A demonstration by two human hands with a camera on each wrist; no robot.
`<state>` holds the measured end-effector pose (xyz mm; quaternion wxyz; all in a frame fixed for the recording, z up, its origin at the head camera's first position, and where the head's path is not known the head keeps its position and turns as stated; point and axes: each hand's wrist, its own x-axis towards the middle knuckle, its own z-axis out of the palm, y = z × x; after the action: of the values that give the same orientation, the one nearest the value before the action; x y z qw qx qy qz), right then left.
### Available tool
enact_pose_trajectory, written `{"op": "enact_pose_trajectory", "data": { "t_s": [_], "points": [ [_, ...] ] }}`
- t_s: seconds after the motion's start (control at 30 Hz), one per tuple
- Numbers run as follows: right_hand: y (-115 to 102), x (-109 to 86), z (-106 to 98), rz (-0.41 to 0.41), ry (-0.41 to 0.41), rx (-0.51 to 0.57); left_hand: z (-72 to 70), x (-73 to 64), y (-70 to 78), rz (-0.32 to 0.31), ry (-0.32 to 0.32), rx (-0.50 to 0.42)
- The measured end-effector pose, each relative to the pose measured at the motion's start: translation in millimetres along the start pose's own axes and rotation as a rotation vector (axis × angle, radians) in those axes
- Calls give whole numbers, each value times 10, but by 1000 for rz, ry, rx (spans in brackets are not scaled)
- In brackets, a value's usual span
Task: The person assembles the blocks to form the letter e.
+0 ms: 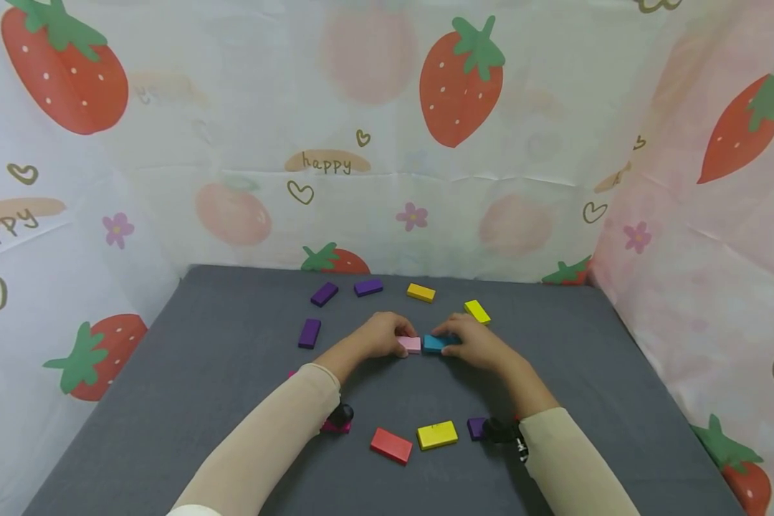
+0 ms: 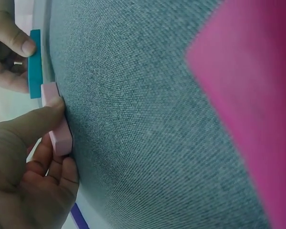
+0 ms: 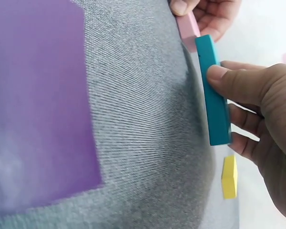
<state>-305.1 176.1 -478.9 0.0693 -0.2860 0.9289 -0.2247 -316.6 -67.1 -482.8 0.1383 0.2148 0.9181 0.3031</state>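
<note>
Near the middle of the table, my left hand (image 1: 382, 335) pinches a pink block (image 1: 413, 345) between thumb and fingers. Its thumb (image 2: 56, 106) lies along one long side in the left wrist view. A teal-blue block (image 1: 434, 345) is gripped by my right hand (image 1: 476, 343), the thumb (image 3: 218, 74) on one side and fingers behind it. Both blocks stand nearly end to end, a very narrow gap showing between them in the head view. Part of each block is covered by the fingers.
Around the hands lie purple blocks (image 1: 309, 334), an orange-yellow block (image 1: 421, 292), a yellow block (image 1: 477, 312) by the right hand, and, nearer, a red block (image 1: 390, 446) and another yellow block (image 1: 436, 435). Forearms partly hide a magenta block (image 1: 337, 428) and a purple one (image 1: 476, 428).
</note>
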Motion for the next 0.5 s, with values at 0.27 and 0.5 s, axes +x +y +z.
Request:
{"op": "enact_pose_trajectory", "data": {
  "t_s": [0.27,0.5],
  "points": [
    [22,18,70,9,-15,-1,8,-8,-26,7,2,-34],
    [15,27,84,15,-8,6,2,-10,-24,11,2,-41]
  ]
}}
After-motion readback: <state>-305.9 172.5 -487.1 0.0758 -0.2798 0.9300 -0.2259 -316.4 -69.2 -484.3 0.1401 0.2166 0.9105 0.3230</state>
